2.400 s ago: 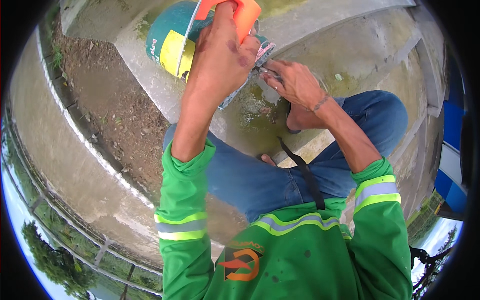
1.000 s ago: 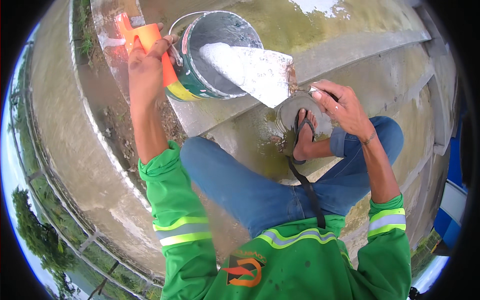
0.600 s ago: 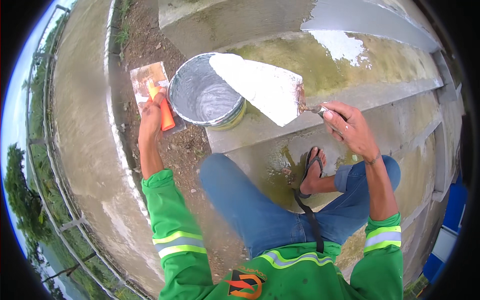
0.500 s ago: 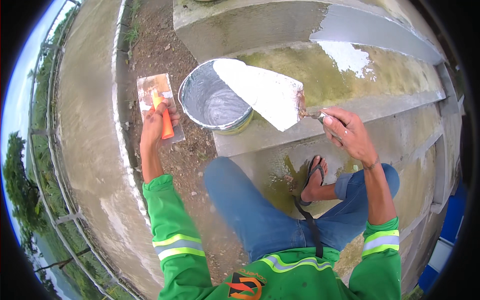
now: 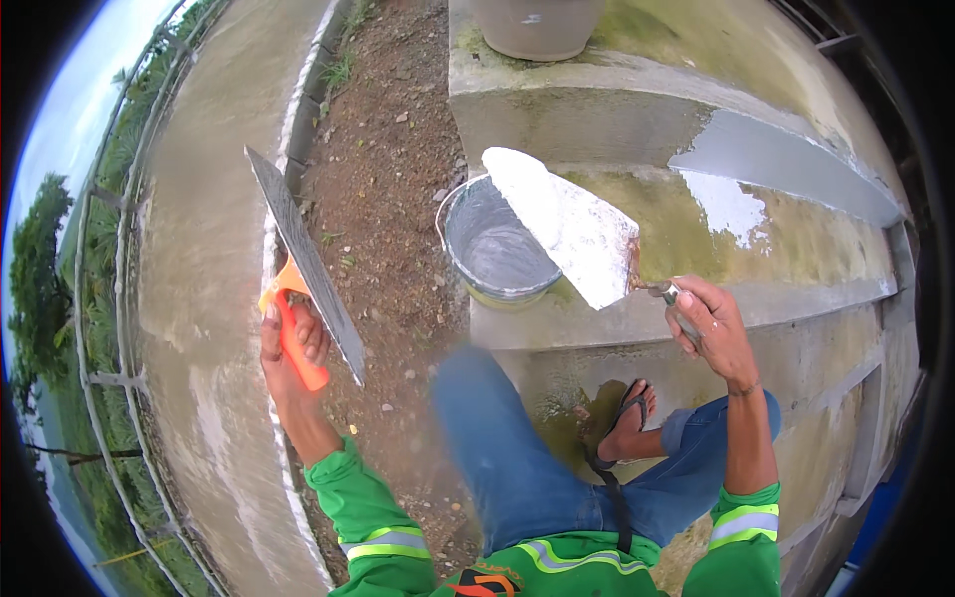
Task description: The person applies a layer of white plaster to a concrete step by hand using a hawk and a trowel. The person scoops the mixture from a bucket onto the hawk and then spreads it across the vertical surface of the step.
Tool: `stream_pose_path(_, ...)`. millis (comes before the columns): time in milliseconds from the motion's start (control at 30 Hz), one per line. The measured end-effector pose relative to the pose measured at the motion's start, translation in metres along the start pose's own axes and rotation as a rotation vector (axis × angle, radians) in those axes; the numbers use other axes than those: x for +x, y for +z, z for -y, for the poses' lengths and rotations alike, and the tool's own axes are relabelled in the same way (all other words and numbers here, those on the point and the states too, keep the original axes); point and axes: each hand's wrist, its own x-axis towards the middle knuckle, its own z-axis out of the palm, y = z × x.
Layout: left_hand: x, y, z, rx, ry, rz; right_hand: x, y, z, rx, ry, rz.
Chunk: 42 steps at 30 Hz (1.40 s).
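Observation:
My left hand (image 5: 295,348) is closed round the orange handle of a flat plastering trowel (image 5: 308,261), whose rectangular plate is tilted nearly edge-on and carries grey smears. In my right hand (image 5: 714,328) is the handle of a pointing trowel (image 5: 602,247) with a broad blade. A thick white mass of plaster (image 5: 532,189) covers much of that blade, mostly toward its far end. The blade's left part hangs over the bucket (image 5: 502,239), hiding some of its rim. Grey-white paste coats the inside of the bucket.
Concrete steps (image 5: 597,328) rise on the right, with a wet white patch (image 5: 726,207) and a smooth grey coat on one riser. A large pot (image 5: 537,25) stands on the upper step. Bare soil (image 5: 388,159) and a white-edged kerb lie left, with a railing (image 5: 124,269) beyond.
My left hand has turned the plastering trowel from face-up to nearly edge-on and drawn it down in the picture. The pointing trowel stays over the bucket; the whole view has shifted.

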Motion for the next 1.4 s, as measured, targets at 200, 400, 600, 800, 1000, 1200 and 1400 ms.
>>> stream_pose_path(200, -0.045, 0.060, 0.089, -0.721, -0.206, 0.135, -0.013, -0.004, 0.043, 0.066, -0.185, 0.040)
stream_pose_path(400, -0.076, 0.125, 0.123, -0.813, -0.235, 0.206, -0.026, -0.003, 0.071, -0.455, -0.499, -0.182)
stream_pose_path(600, -0.094, 0.161, 0.127, -0.775, -0.175, 0.246, -0.030, 0.015, 0.059, -0.721, -0.758, -0.442)
stream_pose_path(800, -0.107, 0.179, 0.132, -0.763, -0.128, 0.262, -0.019, 0.029, 0.036, -0.921, -0.943, -0.500)
stream_pose_path(1000, -0.100, 0.174, 0.128, -1.028, -0.177, 0.339, -0.025, 0.028, 0.006, -0.811, -0.860, -0.412)
stream_pose_path(1200, -0.088, 0.179, 0.136, -1.208, -0.394, 0.090, -0.028, 0.019, 0.001, -0.892, -0.920, -0.477)
stream_pose_path(1400, -0.081, 0.187, 0.123, 0.059, 0.174, 0.150, -0.050, -0.010, -0.012, -0.947, -0.888, -0.469)
